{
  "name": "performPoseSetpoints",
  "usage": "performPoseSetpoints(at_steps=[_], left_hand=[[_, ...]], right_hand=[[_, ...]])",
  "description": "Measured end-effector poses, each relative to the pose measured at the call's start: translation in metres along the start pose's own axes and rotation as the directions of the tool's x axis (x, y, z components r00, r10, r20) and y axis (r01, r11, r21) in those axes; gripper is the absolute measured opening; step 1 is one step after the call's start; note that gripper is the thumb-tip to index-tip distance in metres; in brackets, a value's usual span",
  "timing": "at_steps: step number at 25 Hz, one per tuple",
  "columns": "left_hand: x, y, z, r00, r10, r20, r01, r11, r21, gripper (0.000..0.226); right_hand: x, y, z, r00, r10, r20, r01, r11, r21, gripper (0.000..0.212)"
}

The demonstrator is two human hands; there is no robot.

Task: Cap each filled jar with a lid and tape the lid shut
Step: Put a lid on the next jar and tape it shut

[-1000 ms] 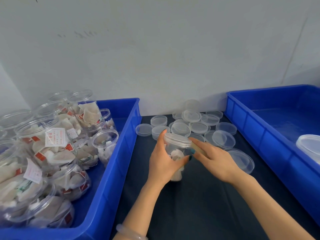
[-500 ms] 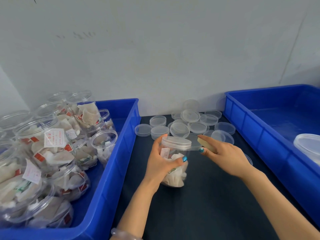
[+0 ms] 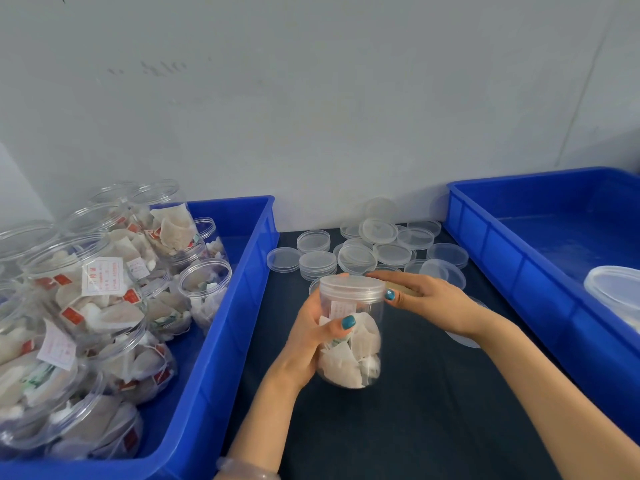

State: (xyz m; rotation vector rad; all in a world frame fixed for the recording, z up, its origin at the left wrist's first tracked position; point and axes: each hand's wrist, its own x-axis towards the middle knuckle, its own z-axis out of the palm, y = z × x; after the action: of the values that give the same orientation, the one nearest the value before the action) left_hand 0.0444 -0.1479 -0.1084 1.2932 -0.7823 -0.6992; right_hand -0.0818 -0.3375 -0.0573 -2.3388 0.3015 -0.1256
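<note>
Small packing workroom, not a home. Two blue plastic crates point(image 3: 221, 358) flank a dark-covered table point(image 3: 415, 410); left crate heaped with filled clear jars point(image 3: 104, 306). Loose lids point(image 3: 381, 247) in quantity. Bare grey wall point(image 3: 311, 116) behind.

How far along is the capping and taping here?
Done: the jar in hand already has its lid on. In hand: the left hand grips that jar while the right hand holds what looks like a tape roll against the lid's rim. Left: many open filled jars wait in the left bin.
</note>
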Motion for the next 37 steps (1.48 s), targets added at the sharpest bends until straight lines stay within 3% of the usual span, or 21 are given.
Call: performPoseSetpoints(at_steps=[3, 8, 13, 16, 20, 25, 31, 37], left_hand=[[0.001, 0.003, -0.002, 0.998, 0.001, 0.063, -0.004, 0.999, 0.046, 0.103], [0.009, 0.019, 0.001, 0.991, 0.003, 0.136, -0.049, 0.941, 0.336, 0.101], [0.016, 0.033, -0.007, 0.993, 0.075, 0.091, -0.117, 0.710, 0.695, 0.112], [0.022, 0.041, 0.011, 0.998, 0.016, 0.060, -0.060, 0.509, 0.859, 0.102], [0.030, 0.043, 0.027, 0.994, 0.107, -0.009, -0.020, 0.273, 0.962, 0.087], [0.032, 0.038, 0.026, 0.982, 0.187, 0.037, -0.090, 0.286, 0.954, 0.064], [0.030, 0.036, 0.036, 0.957, 0.289, 0.000, -0.081, 0.267, 0.960, 0.054], [0.031, 0.043, 0.038, 0.968, 0.249, -0.030, -0.041, 0.273, 0.961, 0.058]], right_hand=[[0.001, 0.001, 0.002, 0.998, -0.044, 0.033, 0.042, 0.998, 0.039, 0.052], [-0.001, 0.007, 0.009, 0.993, -0.082, -0.090, 0.081, 0.997, -0.011, 0.026], [-0.004, 0.010, 0.013, 0.976, -0.105, -0.189, 0.067, 0.978, -0.197, 0.031], [-0.003, 0.011, 0.017, 0.958, -0.182, -0.220, 0.107, 0.943, -0.315, 0.033], [-0.006, 0.021, 0.014, 0.948, -0.265, -0.179, 0.153, 0.868, -0.473, 0.047], [-0.005, 0.030, 0.011, 0.911, -0.363, -0.194, 0.172, 0.764, -0.622, 0.054], [-0.002, 0.025, 0.017, 0.829, -0.435, -0.352, 0.115, 0.748, -0.654, 0.035], [0.016, 0.024, 0.019, 0.874, -0.341, -0.347, 0.020, 0.738, -0.675, 0.023]])
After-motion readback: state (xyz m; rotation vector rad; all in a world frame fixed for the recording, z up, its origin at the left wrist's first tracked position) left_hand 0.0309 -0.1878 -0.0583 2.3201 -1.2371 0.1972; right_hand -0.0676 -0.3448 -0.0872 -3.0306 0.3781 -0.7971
